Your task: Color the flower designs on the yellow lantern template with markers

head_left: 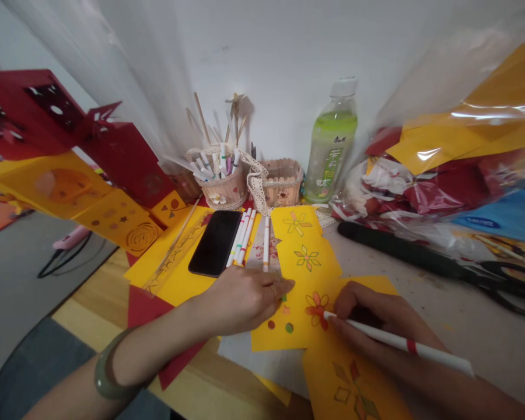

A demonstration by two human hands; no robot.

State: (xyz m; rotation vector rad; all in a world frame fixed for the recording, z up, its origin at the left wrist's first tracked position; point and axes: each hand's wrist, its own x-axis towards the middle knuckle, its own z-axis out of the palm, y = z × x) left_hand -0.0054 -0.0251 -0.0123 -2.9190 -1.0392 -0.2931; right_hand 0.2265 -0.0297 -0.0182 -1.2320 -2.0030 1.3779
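Observation:
My right hand (382, 318) grips a white marker (389, 338) with a red band. Its tip touches an orange-red flower (317, 309) drawn on yellow paper (262, 341); some petals are coloured, others only outlined. My left hand (249, 297), wearing a ring, rests on the same sheet with the index finger stretched out and the other fingers partly hidden. Small red and green dots show below it. Farther up the paper are two more drawn flowers (307, 256). Near me, another yellow piece (328, 373) carries a flower with diamond-shaped petals, partly under my right hand.
Several capped markers (244, 236) lie beside a black phone (214, 242). Behind stand a marker-filled basket (223, 189), a smaller basket (283, 184) and a green drink bottle (332, 146). Black-handled scissors (402, 254) lie right, below a plastic bag (446, 175). Red and yellow paper boxes (118, 157) stand left.

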